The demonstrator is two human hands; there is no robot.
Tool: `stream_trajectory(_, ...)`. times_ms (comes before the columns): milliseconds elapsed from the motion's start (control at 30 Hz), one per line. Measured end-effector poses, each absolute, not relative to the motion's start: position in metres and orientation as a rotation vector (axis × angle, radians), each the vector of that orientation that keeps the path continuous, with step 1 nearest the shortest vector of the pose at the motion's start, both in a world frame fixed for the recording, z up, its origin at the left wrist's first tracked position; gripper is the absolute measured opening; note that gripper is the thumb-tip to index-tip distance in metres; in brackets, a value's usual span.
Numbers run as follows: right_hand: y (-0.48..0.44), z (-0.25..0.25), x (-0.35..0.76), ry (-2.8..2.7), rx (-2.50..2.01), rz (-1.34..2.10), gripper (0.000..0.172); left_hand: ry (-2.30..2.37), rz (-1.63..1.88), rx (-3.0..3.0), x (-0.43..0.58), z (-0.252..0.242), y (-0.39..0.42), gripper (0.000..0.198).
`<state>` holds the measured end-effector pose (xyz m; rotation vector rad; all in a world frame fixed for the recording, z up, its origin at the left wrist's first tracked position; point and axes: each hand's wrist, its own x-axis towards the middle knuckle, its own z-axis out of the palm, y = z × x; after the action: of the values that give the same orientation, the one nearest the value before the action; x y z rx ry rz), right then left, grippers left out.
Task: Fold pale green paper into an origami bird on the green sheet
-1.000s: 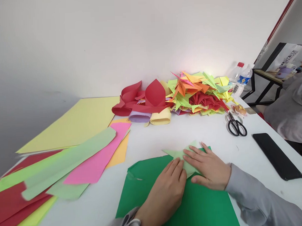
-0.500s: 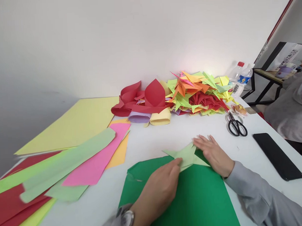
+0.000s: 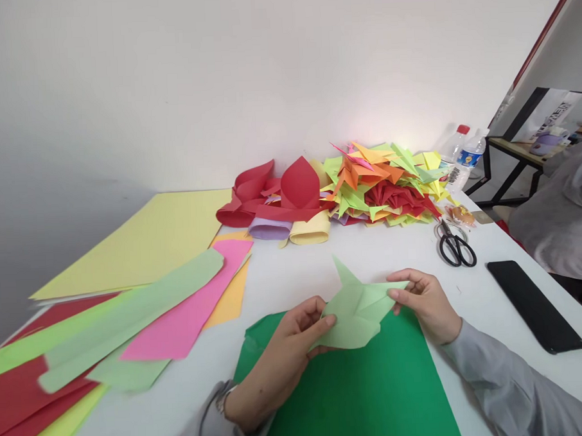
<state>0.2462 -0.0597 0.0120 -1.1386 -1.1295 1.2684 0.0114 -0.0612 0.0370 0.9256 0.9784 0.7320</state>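
The pale green folded paper (image 3: pixel 350 312) is held over the dark green sheet (image 3: pixel 390 387) on the white table (image 3: pixel 274 280); whether its lower edge touches that sheet is hard to tell. The left grip (image 3: pixel 293 333) is pinched on the paper's near left side, thumb on top, while the right grip (image 3: pixel 427 302) pinches the pointed tip at the right. The piece should be very light and fairly soft, easily creased or torn; the layered middle would likely bear pressure best, and the thin points call for a gentle pinch. Beyond the right grip lie black-handled scissors (image 3: pixel 456 249) and a flat black slab (image 3: pixel 536 307), both apart from the paper. A heap of folded paper shapes (image 3: pixel 388 185) sits by the wall, and overlapping coloured strips (image 3: pixel 145 314) spread at the left; neither comes between the hands and the piece.
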Motion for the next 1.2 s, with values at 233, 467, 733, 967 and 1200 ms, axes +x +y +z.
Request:
stream_trajectory(233,-0.060,0.014,0.246,-1.090,-1.184,1.212,0.027,0.990,0.683,0.917,0.010,0.038,-0.061,0.036)
stream_trajectory(467,-0.060,0.019,0.246,-1.084,-1.170,1.190,0.024,1.011,0.666,1.038,0.010,0.033,-0.058,0.040)
stream_trajectory(733,-0.061,0.021,0.246,-1.082,-1.177,1.204,0.026,1.011,0.611,1.094,0.012,0.039,-0.061,0.042)
stream_trajectory(967,-0.064,0.026,0.247,-1.098,-1.173,1.202,0.027,0.977,0.564,1.126,0.011,0.034,-0.061,0.043)
stream_trajectory(1200,-0.059,0.012,0.248,-1.313,-1.495,1.095,0.027,1.090,0.500,1.289,0.012,0.023,-0.060,0.039)
